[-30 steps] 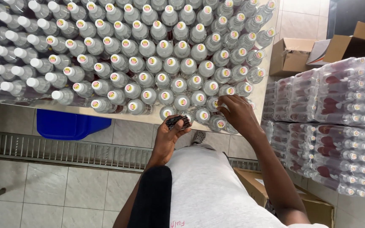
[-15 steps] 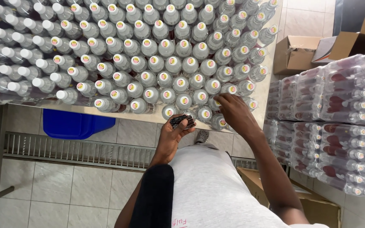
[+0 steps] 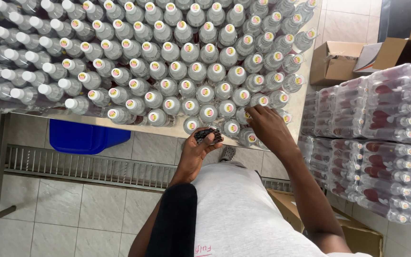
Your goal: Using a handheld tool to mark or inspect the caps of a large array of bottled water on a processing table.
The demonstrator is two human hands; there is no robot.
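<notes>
While the crowd of capped clear bottles (image 3: 177, 71) on the table (image 3: 305, 102) looks as it did a second ago, a small shift is seen in both hands. The left hand (image 3: 197, 151), which was held a little below the table's near edge, has been raised slightly, so that the small dark object (image 3: 208, 135) in it now lies right against the front row of bottles. The right hand (image 3: 268, 127) has been drawn a touch lower along that same front row, from which it may be judged that the work is being carried on bottle by bottle at the near edge.

The left fingers (image 3: 211, 142) are curled shut around the dark object, which is gripped between thumb and fingertips; its exact kind cannot be told. The right fingers (image 3: 254, 113) are bent and only partly closed, their tips laid on the caps and necks of the front-row bottles (image 3: 248, 137); whether one bottle is truly gripped cannot be told.

Below the table's near edge a blue bin (image 3: 86, 137) and a metal floor grate (image 3: 72, 166) are seen. To the right of the table, shrink-wrapped packs of bottles (image 3: 386, 138) are stacked, and beyond them open cardboard boxes (image 3: 338, 59) are set.
</notes>
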